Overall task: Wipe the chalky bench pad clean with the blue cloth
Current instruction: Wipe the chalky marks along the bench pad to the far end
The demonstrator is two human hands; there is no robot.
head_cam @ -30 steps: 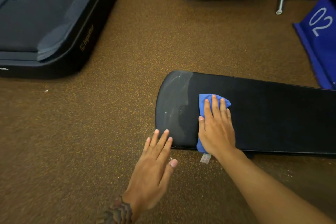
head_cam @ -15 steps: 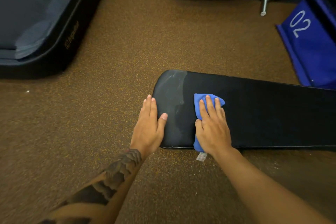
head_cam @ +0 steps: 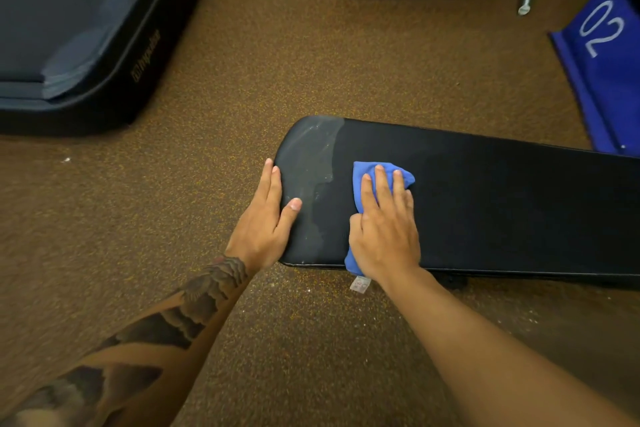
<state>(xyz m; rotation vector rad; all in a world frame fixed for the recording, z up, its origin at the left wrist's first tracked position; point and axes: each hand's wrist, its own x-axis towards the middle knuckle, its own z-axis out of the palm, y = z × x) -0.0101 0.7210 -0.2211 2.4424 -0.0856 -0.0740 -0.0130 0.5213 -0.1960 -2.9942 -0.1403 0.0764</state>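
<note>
A: What are the fingers doing?

B: The right hand (head_cam: 384, 236) lies flat, fingers (head_cam: 382, 184) spread and pressing the blue cloth (head_cam: 362, 172) down onto the bench pad (head_cam: 502, 204). It is a palm press, not a pinch. The left hand (head_cam: 265, 222) is also open, laid flat over the pad's rounded end with the thumb resting on top, holding nothing.

A: And where does the cloth sit?

B: Bunched under the right palm, near the pad's left end; its lower part hangs over the near edge, where a small white tag (head_cam: 360, 284) dangles.

A: How much is done?

B: I'd judge most of it. To the right of the cloth the black surface looks clean. A pale chalk patch (head_cam: 317, 166) remains between the two hands, running from the far edge toward the near one. That strip looks like all that is left.

A: Anything you can't make out?

B: The pad runs out of frame on the right, so its far end is unchecked. Chalk under the left palm is hidden. White specks lie on the brown floor (head_cam: 277, 62) below the near edge.
</note>
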